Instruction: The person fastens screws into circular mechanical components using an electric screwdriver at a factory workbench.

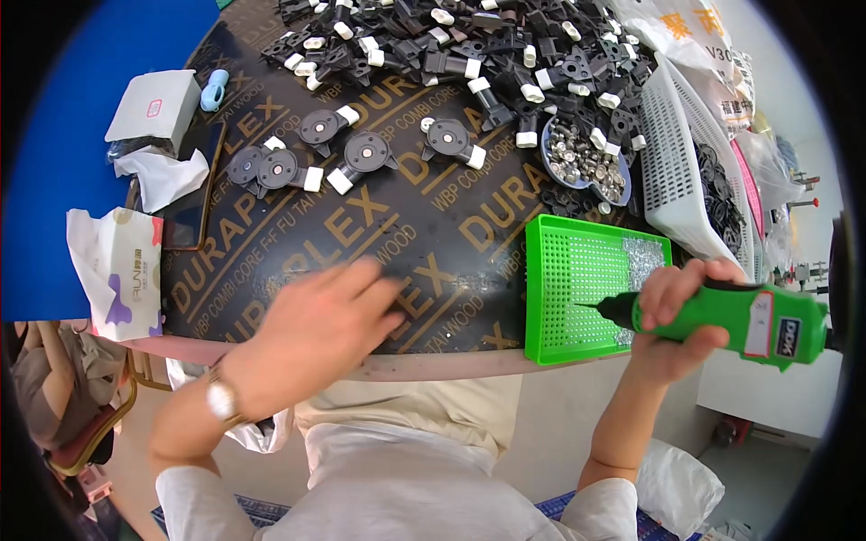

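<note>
My right hand (672, 316) grips a green electric screwdriver (735, 320). Its black nose and thin bit point left over a green perforated tray (534, 298). Small silvery screws (644, 256) lie along the tray's right side. My left hand (320, 316), with a watch at the wrist, hovers over the dark table near its front edge. Its fingers are slightly blurred, the thumb stands apart from them, and no object shows in it. Beyond it lie several black round parts with white end caps, such as this one (367, 151) and another farther right (446, 137).
A heap of black parts with white caps (433, 63) covers the far table. Beside it stand a blue bowl (548, 155) of metal pieces and a white basket (663, 144) of black parts. At left are a tissue box (135, 270), a phone (209, 171) and a white box (153, 104).
</note>
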{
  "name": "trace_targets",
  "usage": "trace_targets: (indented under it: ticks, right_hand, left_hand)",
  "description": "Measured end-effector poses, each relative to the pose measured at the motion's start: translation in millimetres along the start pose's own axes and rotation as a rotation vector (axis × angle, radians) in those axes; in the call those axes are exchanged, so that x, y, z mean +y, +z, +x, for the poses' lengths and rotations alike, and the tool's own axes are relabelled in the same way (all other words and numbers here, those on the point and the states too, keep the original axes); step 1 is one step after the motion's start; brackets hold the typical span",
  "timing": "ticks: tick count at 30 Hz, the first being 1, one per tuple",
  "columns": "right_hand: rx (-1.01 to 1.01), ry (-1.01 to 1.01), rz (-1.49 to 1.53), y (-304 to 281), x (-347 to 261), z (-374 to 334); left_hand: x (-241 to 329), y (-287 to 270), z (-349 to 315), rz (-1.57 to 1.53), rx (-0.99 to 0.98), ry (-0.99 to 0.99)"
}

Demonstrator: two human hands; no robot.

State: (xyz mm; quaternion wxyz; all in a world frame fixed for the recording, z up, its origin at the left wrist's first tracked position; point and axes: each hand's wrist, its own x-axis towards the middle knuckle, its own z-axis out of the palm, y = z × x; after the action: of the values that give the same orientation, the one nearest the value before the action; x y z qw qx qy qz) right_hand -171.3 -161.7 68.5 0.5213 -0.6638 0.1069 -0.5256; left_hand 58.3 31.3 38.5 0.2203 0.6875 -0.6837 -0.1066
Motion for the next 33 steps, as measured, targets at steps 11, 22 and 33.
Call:
trace_targets:
  ticks: [11, 22, 33]
  right_hand:
    - [-0.163, -0.129, 0.233, 14, 10, 48]
    - [-0.168, -0.001, 0.098, 92, 38, 64]
    - [-0.219, -0.115, 0.249, 102, 63, 66]
  left_hand:
    - [-26, 47, 98, 0.487, 0.199, -0.043]
    - [-36, 46, 80, -0.157, 0.355, 0.158]
    - [-37, 47, 75, -0.191, 0.335, 0.105]
